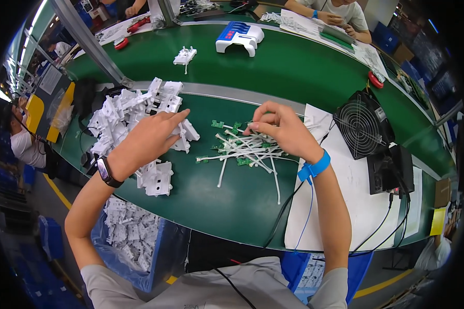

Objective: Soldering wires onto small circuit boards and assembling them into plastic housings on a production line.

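Observation:
My left hand [152, 135] is over a heap of white plastic housings [116, 116], fingers stretched out and apart, with one housing [189, 135] close by its thumb and fingertips. Whether it touches that housing is hard to make out. To the right, my right hand [281, 126] is closed in a pinch at the upper edge of a tangle of white cables [252, 152]. Small green circuit boards [236, 126] sit on the cable ends. The pinched piece looks like one of these cables, mostly hidden by the fingers.
Below the bench, a blue bin [157, 257] holds more housings. A black fan [363, 126] stands on white sheeting [314, 206] at right, with black leads trailing. Beyond a metal rail, a green belt [299, 67] carries a blue-and-white device [239, 38] and one housing [184, 55].

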A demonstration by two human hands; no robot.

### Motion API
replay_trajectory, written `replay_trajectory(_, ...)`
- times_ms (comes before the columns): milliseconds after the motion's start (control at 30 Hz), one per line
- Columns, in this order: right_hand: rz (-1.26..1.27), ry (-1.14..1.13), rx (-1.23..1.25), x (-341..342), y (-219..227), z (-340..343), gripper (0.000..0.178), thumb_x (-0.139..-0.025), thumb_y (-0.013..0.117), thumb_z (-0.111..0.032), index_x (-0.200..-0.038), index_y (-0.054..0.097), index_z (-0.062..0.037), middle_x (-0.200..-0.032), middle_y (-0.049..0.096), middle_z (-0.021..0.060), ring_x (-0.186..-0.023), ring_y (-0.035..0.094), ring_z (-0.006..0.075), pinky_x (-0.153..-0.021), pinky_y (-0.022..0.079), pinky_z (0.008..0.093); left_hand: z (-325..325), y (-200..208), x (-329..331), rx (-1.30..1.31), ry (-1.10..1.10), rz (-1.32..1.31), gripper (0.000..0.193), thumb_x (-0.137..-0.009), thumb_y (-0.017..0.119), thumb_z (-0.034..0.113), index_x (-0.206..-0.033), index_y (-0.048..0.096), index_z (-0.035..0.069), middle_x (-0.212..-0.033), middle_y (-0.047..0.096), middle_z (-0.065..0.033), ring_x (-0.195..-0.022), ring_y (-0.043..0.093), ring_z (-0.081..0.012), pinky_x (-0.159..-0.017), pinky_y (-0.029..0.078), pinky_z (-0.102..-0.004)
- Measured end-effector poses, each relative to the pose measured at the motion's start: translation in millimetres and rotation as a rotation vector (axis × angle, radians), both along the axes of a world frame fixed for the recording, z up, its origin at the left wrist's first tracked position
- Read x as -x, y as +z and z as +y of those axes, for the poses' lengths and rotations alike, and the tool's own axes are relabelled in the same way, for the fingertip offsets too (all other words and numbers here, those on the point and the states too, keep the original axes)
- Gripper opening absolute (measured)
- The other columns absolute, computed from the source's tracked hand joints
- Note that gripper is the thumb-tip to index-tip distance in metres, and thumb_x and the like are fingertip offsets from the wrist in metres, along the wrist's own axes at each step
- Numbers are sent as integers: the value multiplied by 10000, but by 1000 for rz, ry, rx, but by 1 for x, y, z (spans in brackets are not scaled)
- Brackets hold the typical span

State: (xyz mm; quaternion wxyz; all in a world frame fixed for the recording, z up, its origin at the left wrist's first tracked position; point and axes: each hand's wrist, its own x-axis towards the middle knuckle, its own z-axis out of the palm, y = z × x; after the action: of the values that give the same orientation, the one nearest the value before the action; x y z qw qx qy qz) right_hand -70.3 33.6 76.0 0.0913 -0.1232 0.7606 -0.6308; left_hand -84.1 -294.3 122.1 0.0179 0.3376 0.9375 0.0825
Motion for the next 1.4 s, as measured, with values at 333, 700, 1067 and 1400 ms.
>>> replay_trajectory(333, 130, 23, -57, -17, 31, -8, 191, -945, 673, -86, -1055, 716, 64, -934, 764, 131, -938, 717, 171, -902, 536, 304, 7, 4, -3, -113, -41, 48, 449, -881, 675, 11, -1261, 439, 45, -1134, 605, -230, -1042, 595, -469, -879, 483, -496)
replay_trajectory(700, 694, -615, 369, -39, 47, -31, 132, -1012, 571, -34, -1128, 602, 21, -821, 688, 105, -694, 663, 134, -625, 511, 250, 39, 4, -13, -473, -83, -15, 180, -931, 659, 63, -1100, 606, 31, -1028, 634, -103, -932, 631, -285, -770, 483, -358)
replay_trajectory(1067, 102, -203, 389, -68, 42, -42, 124, -984, 646, -78, -1012, 624, 40, -788, 696, 87, -705, 644, 110, -665, 520, 250, 80, -12, -22, -1684, -29, -1692, 573, -976, 295, 607, -1045, 498, 76, -880, 427, -31, -687, 426, -150, -569, 325, -282)
replay_trajectory(1400, 872, -185, -368, -77, 55, -17, 146, -760, 713, 20, -894, 662, -9, -1105, 687, 120, -1053, 607, 341, -889, 497, 415, 105, -17, -35, -1092, 336, -1919, 788, -918, 345, 843, -878, 537, 80, -711, 489, -6, -475, 366, -84, -411, 228, -242)
